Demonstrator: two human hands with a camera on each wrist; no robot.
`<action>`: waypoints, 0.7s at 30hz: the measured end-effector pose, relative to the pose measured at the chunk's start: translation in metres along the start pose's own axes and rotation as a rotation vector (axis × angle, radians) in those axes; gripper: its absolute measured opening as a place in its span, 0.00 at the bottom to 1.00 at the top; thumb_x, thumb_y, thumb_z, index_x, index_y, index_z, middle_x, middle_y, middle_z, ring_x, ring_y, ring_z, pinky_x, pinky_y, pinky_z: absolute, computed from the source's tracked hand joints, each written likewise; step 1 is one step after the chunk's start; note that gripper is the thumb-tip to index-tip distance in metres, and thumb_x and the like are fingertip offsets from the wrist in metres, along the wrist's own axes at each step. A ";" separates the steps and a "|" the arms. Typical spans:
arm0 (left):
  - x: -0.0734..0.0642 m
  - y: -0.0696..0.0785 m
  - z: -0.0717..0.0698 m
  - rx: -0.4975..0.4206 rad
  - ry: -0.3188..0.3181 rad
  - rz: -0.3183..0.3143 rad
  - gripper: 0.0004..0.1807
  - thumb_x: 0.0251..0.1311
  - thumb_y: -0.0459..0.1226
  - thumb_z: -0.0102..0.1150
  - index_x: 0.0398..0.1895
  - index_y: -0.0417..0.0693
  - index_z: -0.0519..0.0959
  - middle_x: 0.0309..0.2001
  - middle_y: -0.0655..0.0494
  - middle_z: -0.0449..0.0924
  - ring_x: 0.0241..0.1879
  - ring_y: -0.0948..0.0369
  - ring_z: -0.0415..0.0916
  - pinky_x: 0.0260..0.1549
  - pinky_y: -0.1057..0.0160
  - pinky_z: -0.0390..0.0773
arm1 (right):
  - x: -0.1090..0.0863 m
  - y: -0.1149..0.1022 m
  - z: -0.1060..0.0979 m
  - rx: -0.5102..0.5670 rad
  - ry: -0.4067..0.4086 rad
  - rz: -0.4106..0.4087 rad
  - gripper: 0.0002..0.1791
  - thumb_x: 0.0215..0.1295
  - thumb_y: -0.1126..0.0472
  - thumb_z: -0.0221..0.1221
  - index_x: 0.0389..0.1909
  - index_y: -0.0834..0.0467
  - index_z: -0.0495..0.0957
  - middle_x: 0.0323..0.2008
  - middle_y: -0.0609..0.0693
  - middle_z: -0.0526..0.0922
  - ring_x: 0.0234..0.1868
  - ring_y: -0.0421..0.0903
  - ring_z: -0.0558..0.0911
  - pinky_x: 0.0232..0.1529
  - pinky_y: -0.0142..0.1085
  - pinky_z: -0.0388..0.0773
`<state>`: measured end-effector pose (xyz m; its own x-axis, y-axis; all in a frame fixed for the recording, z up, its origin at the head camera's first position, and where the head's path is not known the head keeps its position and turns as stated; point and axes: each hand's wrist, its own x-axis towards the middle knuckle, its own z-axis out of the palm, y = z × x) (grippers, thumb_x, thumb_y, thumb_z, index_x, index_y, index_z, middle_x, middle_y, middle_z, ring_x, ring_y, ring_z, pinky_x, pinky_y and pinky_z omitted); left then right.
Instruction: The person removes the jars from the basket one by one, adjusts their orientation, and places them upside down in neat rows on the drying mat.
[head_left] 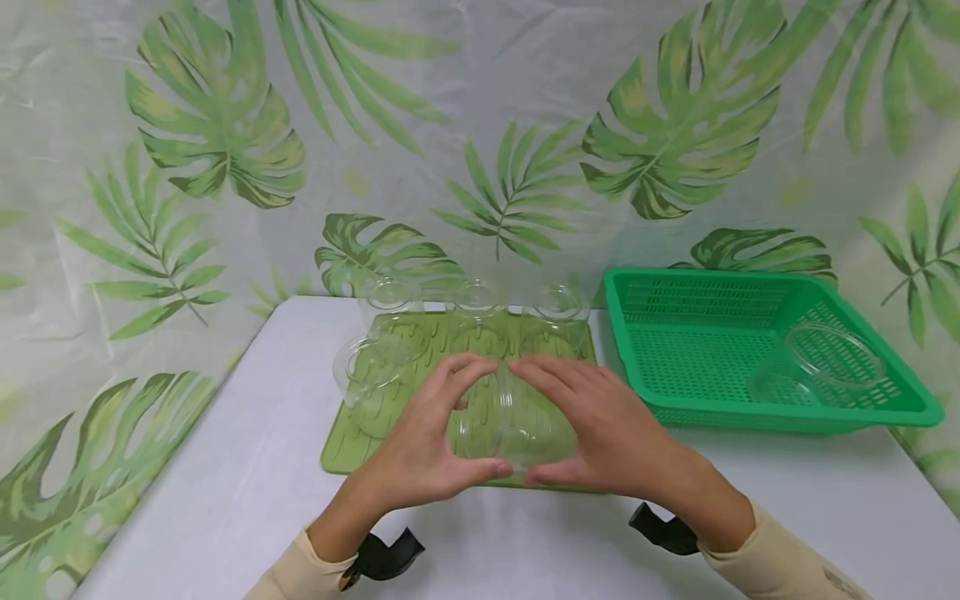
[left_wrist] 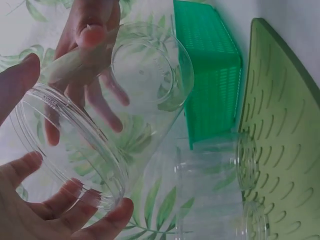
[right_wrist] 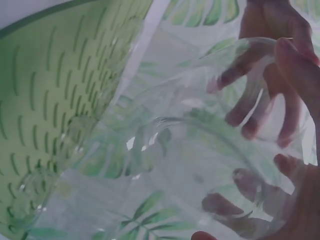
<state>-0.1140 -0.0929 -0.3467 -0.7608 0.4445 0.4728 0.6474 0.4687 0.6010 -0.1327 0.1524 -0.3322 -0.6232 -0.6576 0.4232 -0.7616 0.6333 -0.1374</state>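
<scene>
Between both hands a clear plastic cup (head_left: 521, 427) lies on its side in the air above the green ridged mat (head_left: 347, 442). My left hand (head_left: 420, 446) grips the end with the ribbed rim (left_wrist: 82, 145), thumb towards me and fingers curled round the far side. At the other end my right hand (head_left: 626, 433) holds the cup in the same way, around its smooth rounded part (right_wrist: 200, 160). Through the clear wall the fingers show in both wrist views. The inside of the cup looks see-through.
Several similar clear cups stand on the mat: a back row including a middle cup (head_left: 478, 321), and one at front left (head_left: 375, 375). On the right, a green plastic basket (head_left: 720, 414) holds another clear cup (head_left: 832, 367). White table, leaf-patterned cloth (head_left: 510, 192) behind.
</scene>
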 end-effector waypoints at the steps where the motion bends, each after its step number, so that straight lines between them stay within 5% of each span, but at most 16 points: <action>1: -0.001 0.000 0.000 -0.005 0.000 0.001 0.51 0.41 0.47 0.80 0.72 0.61 0.63 0.68 0.57 0.63 0.63 0.58 0.69 0.51 0.58 0.81 | -0.002 0.001 0.000 0.015 -0.011 0.009 0.62 0.37 0.31 0.75 0.75 0.46 0.60 0.69 0.48 0.71 0.68 0.51 0.74 0.59 0.56 0.75; 21: -0.004 -0.002 -0.007 -0.042 0.029 0.089 0.49 0.42 0.45 0.80 0.70 0.56 0.64 0.67 0.51 0.66 0.63 0.54 0.70 0.51 0.56 0.82 | -0.017 0.012 0.006 0.195 0.052 0.027 0.60 0.40 0.36 0.77 0.75 0.49 0.60 0.70 0.50 0.69 0.70 0.51 0.70 0.62 0.55 0.74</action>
<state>-0.1125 -0.1009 -0.3455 -0.7020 0.4604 0.5433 0.7102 0.3961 0.5820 -0.1328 0.1688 -0.3464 -0.6380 -0.6162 0.4617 -0.7676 0.5563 -0.3183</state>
